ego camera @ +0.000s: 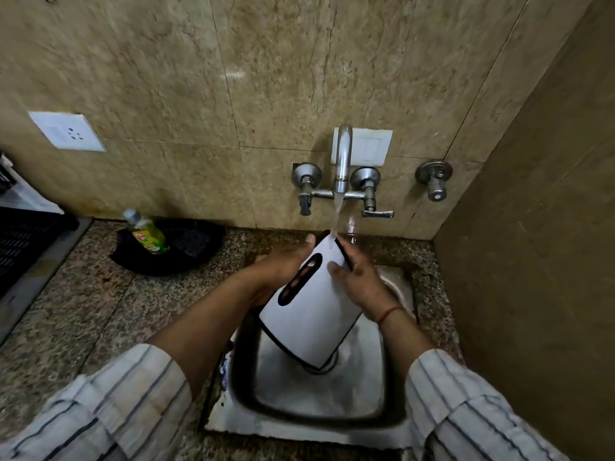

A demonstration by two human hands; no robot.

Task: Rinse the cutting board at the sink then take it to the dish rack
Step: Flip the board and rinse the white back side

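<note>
while water is running from the tap (342,161) on the tiled wall (199,78), the granite counter (100,311) is stretching across the lower scene, with the steel sink (299,414) set into it below the spout. at the left edge something dark and slatted (20,247) is sitting on the counter; it is looking like a rack, though i cannot tell for sure.

the board (316,314) is being held tilted over the sink, its top end touching the stream and its low corner hanging above the drain area. it is white with a dark rim and a long handle slot near its left edge. the left hand (283,264) is curling around that left edge beside the slot, thumb up near the top, fingers hidden behind, so it is grasping the board. the right hand (359,277) is lying on the face and right edge, fingers bent over the rim, gripping or rubbing; which one i cannot tell.

behind the left arm, a dark dish (173,251) is holding a soap bottle (146,232) and a scrub pad (191,242).

risk, as i am judging it: the wet plastic is probably getting slick, so a loosening grip could let the board slide down and bang into the sink. the steep tilt could be sending spray onto the sleeves or counter. carrying it left without shaking it off would likely be dripping water across the counter, and a swing could be clipping the bottle.
</note>
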